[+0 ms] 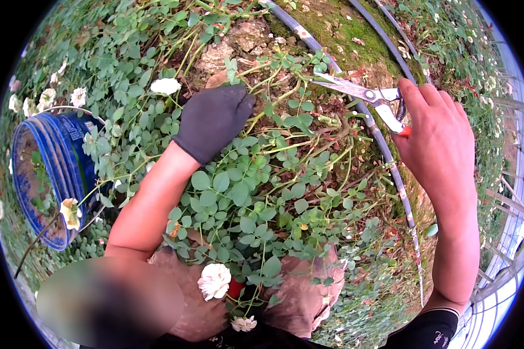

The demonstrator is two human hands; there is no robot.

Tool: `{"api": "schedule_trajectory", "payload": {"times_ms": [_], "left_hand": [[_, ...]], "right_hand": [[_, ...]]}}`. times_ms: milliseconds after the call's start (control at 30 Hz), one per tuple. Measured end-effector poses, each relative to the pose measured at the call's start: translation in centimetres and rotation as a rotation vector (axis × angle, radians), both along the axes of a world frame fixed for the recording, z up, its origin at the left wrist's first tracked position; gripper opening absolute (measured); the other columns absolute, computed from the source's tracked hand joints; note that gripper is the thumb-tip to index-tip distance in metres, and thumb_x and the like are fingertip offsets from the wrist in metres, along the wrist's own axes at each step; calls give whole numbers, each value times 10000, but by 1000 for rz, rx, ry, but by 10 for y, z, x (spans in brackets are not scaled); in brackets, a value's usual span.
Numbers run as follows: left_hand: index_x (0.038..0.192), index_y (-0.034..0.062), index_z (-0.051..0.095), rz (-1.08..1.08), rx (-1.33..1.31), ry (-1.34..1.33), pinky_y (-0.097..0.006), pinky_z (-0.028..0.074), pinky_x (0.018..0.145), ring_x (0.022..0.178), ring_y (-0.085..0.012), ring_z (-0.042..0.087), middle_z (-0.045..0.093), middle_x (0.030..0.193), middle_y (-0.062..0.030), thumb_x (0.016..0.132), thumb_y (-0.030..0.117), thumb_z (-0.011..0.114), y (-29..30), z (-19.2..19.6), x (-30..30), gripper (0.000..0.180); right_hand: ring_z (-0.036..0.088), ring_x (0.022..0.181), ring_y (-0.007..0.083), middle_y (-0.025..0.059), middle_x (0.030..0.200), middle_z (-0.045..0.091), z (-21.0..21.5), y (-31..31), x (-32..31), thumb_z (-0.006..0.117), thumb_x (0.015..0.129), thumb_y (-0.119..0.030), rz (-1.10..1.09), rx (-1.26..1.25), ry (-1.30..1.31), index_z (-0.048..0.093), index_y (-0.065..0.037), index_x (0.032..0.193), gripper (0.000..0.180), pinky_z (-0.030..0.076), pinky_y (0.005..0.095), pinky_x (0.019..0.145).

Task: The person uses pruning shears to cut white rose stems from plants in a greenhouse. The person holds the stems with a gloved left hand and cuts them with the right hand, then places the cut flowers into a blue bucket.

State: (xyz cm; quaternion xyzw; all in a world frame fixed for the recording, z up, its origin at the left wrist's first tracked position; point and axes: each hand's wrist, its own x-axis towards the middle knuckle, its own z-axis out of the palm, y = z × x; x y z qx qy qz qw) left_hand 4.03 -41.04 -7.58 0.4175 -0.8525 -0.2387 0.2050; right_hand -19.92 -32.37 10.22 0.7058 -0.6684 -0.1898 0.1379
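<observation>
My left hand [215, 122], in a dark glove, is closed round a green rose stem [266, 107] in the upper middle. My bare right hand [434, 134] grips pruning shears [367, 93] at the upper right. Their silver blades point left, slightly parted, toward the leafy stems. Part of an orange-red handle shows below my fingers. A white rose [165, 86] blooms just left of the glove. Leafy rose branches [239, 186] spread below my left hand, and a larger white rose [214, 281] hangs low in the middle.
A blue bucket [67, 151] with a wire handle lies tipped at the left among foliage. Dark hoses [384, 145] run along the soil right of the bush. More white roses [46, 99] stand at the far left. Greenhouse framing [509, 200] curves along the right rim.
</observation>
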Motion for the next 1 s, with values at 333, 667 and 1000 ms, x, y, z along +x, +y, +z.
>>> {"api": "schedule_trajectory", "payload": {"times_ms": [333, 667, 1000], "left_hand": [[804, 105, 630, 100, -113, 139, -389, 465, 504, 569, -302, 594, 600, 696, -116, 839, 263, 653, 16, -36, 0, 163], [774, 102, 586, 89, -79, 189, -392, 472, 511, 598, -289, 602, 598, 703, -101, 855, 270, 641, 17, -44, 1, 194], [774, 94, 571, 91, -50, 184, -401, 471, 521, 615, -301, 605, 595, 691, -109, 865, 282, 624, 17, -41, 2, 216]], "right_hand": [[643, 864, 319, 156, 934, 625, -34, 7, 50, 700, 788, -339, -218, 30, -71, 573, 24, 1094, 492, 520, 412, 728], [663, 876, 318, 170, 946, 643, -50, -14, 76, 692, 793, -373, -436, 92, -133, 595, 16, 984, 444, 543, 426, 736], [664, 626, 309, 165, 645, 646, -31, -19, 57, 601, 874, -329, -530, 5, -418, 626, -19, 826, 315, 524, 423, 588]]}}
